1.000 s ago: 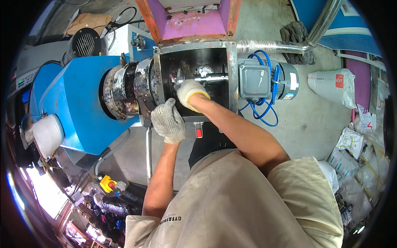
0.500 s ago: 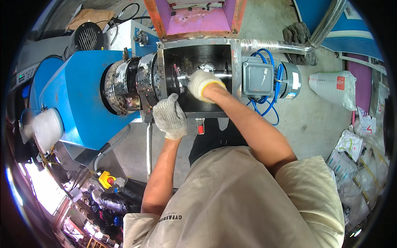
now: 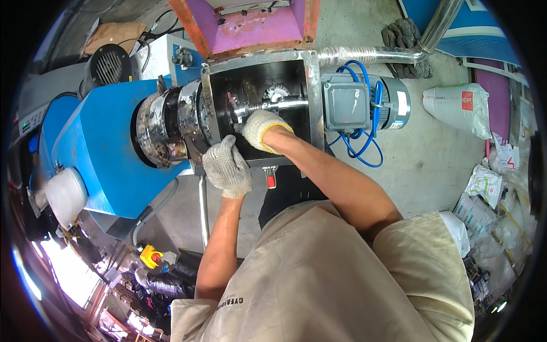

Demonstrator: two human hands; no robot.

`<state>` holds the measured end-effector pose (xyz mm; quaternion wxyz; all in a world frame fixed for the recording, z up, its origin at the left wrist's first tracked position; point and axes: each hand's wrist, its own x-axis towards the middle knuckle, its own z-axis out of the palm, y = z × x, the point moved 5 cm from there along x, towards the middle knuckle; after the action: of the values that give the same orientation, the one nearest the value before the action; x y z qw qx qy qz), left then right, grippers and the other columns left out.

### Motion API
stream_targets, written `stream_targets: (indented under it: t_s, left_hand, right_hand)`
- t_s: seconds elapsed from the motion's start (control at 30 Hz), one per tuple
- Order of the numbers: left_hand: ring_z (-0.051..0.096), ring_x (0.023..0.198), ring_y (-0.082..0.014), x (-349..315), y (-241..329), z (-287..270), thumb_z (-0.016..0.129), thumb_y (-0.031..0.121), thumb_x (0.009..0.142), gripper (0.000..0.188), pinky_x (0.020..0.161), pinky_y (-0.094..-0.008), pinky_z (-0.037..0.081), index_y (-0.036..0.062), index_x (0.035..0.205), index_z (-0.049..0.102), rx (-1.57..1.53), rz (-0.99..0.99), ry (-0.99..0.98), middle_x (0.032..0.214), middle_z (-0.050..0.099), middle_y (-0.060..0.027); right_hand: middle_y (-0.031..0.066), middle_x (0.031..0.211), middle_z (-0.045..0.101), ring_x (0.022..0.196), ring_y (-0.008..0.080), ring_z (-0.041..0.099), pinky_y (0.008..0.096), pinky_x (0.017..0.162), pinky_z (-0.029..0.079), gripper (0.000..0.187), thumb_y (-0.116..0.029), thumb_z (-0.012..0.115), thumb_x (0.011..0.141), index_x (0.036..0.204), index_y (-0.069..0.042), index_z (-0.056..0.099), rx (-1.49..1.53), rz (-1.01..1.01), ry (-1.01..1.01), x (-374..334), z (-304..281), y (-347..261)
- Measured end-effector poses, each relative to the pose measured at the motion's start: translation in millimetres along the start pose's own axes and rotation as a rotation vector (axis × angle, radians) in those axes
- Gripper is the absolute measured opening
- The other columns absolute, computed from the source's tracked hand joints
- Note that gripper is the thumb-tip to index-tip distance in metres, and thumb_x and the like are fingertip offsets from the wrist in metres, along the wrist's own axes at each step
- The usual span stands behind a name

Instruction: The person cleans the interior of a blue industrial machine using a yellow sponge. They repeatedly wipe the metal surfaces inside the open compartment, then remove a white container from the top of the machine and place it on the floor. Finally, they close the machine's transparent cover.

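Note:
A square metal hopper box [image 3: 312, 97] lies open in front of me, with a shiny shaft [image 3: 290, 104] running across inside it. My right hand [image 3: 263, 130], in a white knit glove with a yellow cuff, reaches into the box below the shaft. Its fingers are curled, and whatever they hold is hidden. My left hand [image 3: 227, 166], in a dotted grey-white glove, is closed on the rim at the near left corner. Beneath the near wall hangs a latch with a red handle [image 3: 271, 181].
To the left are a grimy metal barrel [image 3: 156, 128] and a blue machine housing [image 3: 97, 137]. A grey motor [image 3: 347, 102] with a blue cable [image 3: 373, 137] adjoins the right side. Behind stands a purple-lined chute [image 3: 256, 31]. A white sack [image 3: 456, 108] lies on the floor.
My right hand has come down from the shaft toward the box's near side. My left hand stays at the corner. The whole view has shifted and tilted slightly.

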<state>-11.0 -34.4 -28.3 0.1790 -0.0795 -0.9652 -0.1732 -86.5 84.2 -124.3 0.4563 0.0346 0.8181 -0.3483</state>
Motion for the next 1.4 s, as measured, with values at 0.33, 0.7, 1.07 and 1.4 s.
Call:
stream_targets:
  t_s: [0.33, 0.7, 1.07, 1.4]
  left_hand:
    - [0.064, 0.089, -0.0336, 2, 2, 0, 0.069, 0.0, 0.088, 0.025, 0.085, -0.0462, 0.048, 0.0081, 0.111, 0.071, 0.038, 0.047, 0.044, 0.095, 0.068, -0.0119]
    - [0.064, 0.096, -0.0334, -3, -3, 2, 0.068, -0.003, 0.089, 0.023, 0.092, -0.0451, 0.048, 0.0062, 0.11, 0.071, 0.049, 0.008, 0.004, 0.105, 0.072, -0.0106]
    - [0.063, 0.096, -0.0329, -7, -6, -1, 0.068, -0.002, 0.09, 0.021, 0.092, -0.0443, 0.048, 0.0066, 0.109, 0.071, 0.039, -0.016, 0.011, 0.103, 0.072, -0.0101]
    - [0.064, 0.093, -0.033, 6, 3, 3, 0.067, -0.003, 0.088, 0.023, 0.09, -0.0446, 0.048, 0.0055, 0.109, 0.071, -0.026, 0.029, 0.014, 0.1, 0.071, -0.0111]
  right_hand:
    - [0.0239, 0.114, 0.073, 0.111, 0.0382, 0.071, 0.045, 0.091, 0.057, 0.044, -0.044, 0.066, 0.09, 0.107, -0.005, 0.079, -0.146, -0.123, -0.02, 30, 24, 13]
    - [0.0213, 0.108, 0.075, 0.105, 0.037, 0.073, 0.0464, 0.087, 0.058, 0.033, -0.034, 0.063, 0.091, 0.101, -0.008, 0.081, -0.216, -0.084, 0.002, 1, -3, 20]
    - [0.0152, 0.119, 0.076, 0.109, 0.0329, 0.074, 0.047, 0.086, 0.058, 0.032, -0.026, 0.063, 0.091, 0.114, -0.011, 0.079, -0.368, -0.006, -0.061, 23, 25, 29]
    - [0.0009, 0.114, 0.077, 0.096, 0.0239, 0.076, 0.039, 0.078, 0.059, 0.026, -0.023, 0.063, 0.09, 0.108, -0.016, 0.081, -0.977, -0.282, -0.28, 170, 143, 73]
